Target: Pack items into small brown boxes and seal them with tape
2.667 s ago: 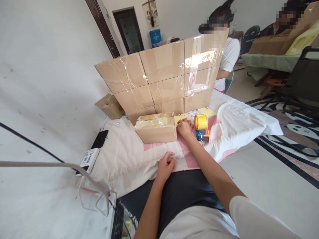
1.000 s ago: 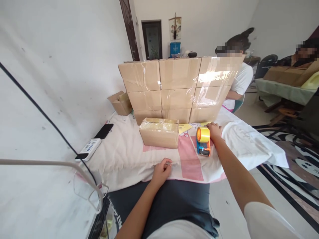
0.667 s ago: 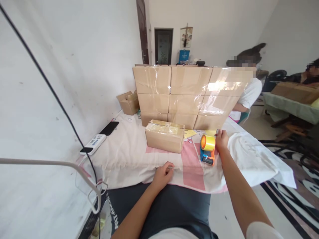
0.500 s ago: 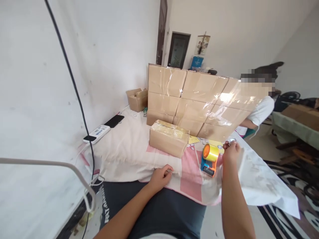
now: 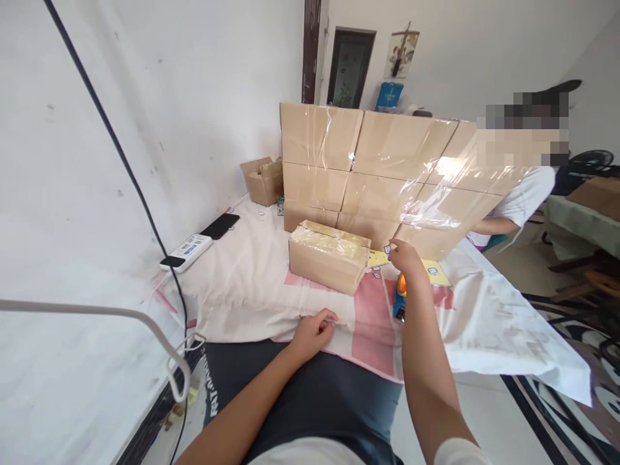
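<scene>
My left hand [image 5: 317, 329] rests on the cloth at the table's near edge, its fingers loosely curled with a gap to the thumb and nothing visible in it. My right hand [image 5: 405, 255] reaches forward over the table, near the lower part of the stacked cartons, with its fingers pinched together; whatever they hold is too small to make out. Left of it lies a small taped cardboard box [image 5: 324, 261], apart from both hands. Beneath my right forearm is a tape dispenser [image 5: 400, 303], blue with a yellow-orange roll, mostly hidden by the arm.
A wall of cartons [image 5: 314, 184] wrapped in clear film stands across the back. An open carton [image 5: 264, 184], a black phone [image 5: 220, 227] and a white device [image 5: 188, 252] lie along the left wall. A person's white sleeve [image 5: 527, 197] shows behind the cartons. A cable [image 5: 121, 161] hangs at left.
My right hand has moved left and forward from beside the tape dispenser, so its forearm now covers much of the dispenser. My left hand stays put. The view has shifted slightly.
</scene>
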`<state>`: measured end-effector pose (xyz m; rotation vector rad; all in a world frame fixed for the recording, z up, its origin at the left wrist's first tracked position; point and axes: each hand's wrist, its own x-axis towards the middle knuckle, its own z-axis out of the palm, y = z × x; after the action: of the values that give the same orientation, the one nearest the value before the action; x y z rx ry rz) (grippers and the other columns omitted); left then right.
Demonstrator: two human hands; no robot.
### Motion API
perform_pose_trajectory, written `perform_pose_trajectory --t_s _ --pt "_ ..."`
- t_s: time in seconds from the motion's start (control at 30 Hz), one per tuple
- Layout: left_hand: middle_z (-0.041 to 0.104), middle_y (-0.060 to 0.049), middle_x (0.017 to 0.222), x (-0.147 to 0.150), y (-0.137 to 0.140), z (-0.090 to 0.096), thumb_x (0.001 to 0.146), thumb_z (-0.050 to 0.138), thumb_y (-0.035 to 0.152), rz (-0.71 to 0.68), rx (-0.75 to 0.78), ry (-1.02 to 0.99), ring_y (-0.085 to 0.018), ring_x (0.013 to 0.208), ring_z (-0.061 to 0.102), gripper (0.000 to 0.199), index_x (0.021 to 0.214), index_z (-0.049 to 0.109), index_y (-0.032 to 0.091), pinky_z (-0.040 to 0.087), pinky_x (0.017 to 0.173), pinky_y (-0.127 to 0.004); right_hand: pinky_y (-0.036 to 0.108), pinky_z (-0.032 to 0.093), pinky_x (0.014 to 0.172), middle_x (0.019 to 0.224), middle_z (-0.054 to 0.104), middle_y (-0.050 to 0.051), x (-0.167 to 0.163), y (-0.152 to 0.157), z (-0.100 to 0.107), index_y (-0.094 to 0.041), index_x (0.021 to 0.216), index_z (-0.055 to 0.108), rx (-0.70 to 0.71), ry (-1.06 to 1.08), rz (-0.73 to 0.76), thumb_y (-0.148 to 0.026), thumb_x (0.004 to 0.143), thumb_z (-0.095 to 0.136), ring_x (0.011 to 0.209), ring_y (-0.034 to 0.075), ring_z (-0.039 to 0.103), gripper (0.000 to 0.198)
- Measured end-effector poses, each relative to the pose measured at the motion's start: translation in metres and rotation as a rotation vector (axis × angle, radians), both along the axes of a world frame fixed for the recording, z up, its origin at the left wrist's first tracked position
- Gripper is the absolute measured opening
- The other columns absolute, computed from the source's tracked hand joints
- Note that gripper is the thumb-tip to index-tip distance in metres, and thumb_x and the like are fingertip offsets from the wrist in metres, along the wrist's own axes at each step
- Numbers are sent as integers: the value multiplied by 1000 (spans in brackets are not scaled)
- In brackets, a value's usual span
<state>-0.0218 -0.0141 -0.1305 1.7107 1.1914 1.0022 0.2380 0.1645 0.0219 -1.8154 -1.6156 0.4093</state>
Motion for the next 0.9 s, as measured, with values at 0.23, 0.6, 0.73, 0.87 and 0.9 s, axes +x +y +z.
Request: perform_pose_trajectory --t_s 0.23,0.6,0.73,0.87,0.9 --pt "39 9 50 0 0 0 93 50 30 9 23 0 -12 47 35 21 103 66 21 27 54 -24 28 50 63 70 73 6 -7 9 2 -13 111 71 -114 -111 37 -4 73 56 52 16 65 41" --pt "37 9 50 -1 -2 7 91 49 28 1 -9 -2 -12 48 36 23 104 66 21 27 54 -24 29 49 63 71 71 4 -17 51 12 -14 104 73 -205 -140 112 -2 67 70 67 21 69 39" --pt "37 9 50 -2 -2 9 91 50 27 -6 -18 -3 -12 48 36 21 103 66 21 27 54 -23 25 46 56 71 70 3 -5 38 14 -13 111 69 -225 -71 146 1 68 64 56 16 65 46" --pt "36 9 50 -1 0 7 91 50 27 -16 -13 -8 -12 48 35 20 104 65 22 27 53 -23 23 47 58 83 72 4 -13 4 -4 -16 111 64 -35 77 112 -12 76 60 64 15 67 35" --pt "37 9 50 -1 -1 7 92 51 28 -16 -8 -12 -12 48 35 20 105 65 22 27 53 -23 24 49 59 85 72 4 -20 -6 -12 -16 106 64 71 171 59 -18 79 59 67 15 68 27"
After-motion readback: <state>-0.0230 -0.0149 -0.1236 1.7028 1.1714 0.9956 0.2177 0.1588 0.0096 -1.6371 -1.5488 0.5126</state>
